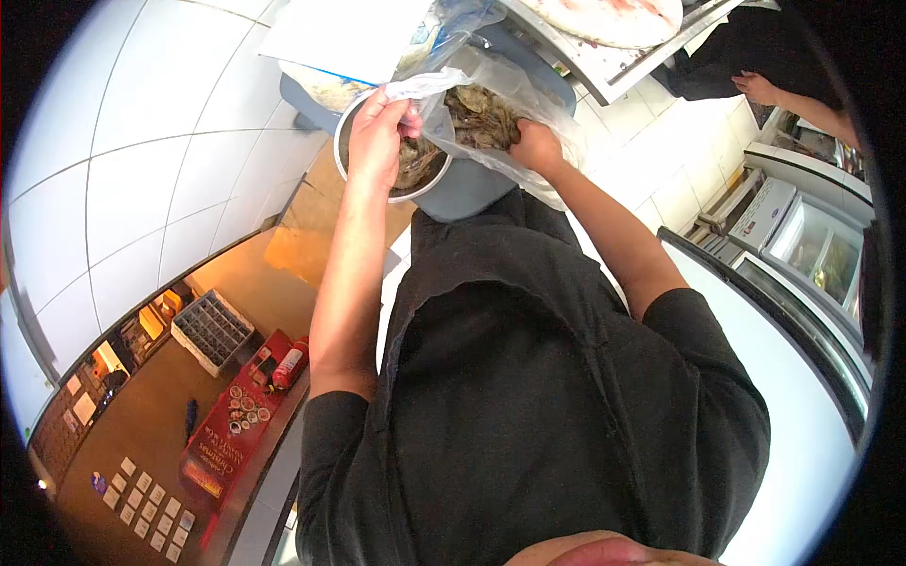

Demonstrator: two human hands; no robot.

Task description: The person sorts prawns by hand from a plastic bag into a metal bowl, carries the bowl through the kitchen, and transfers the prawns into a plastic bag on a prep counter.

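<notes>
Black apron (500,377): nearest you, just below the work; watch for drips on it.
Left hand (377,137): fingers pinched on the bunched edge of the plastic bag (552,113); hold that lip high so the mouth doesn't fold over.
Right hand (538,148): inside the bag mouth, fingers partly buried; can't tell how much they hold. Curl, don't squeeze; shells could prick or tear plastic.
Shrimp (479,115): brown-grey, by the look; one lot in the bag, more in the bowl.
Bowl (404,196): just left of the bag, beneath your left hand; best not to lean on its rim.
</notes>
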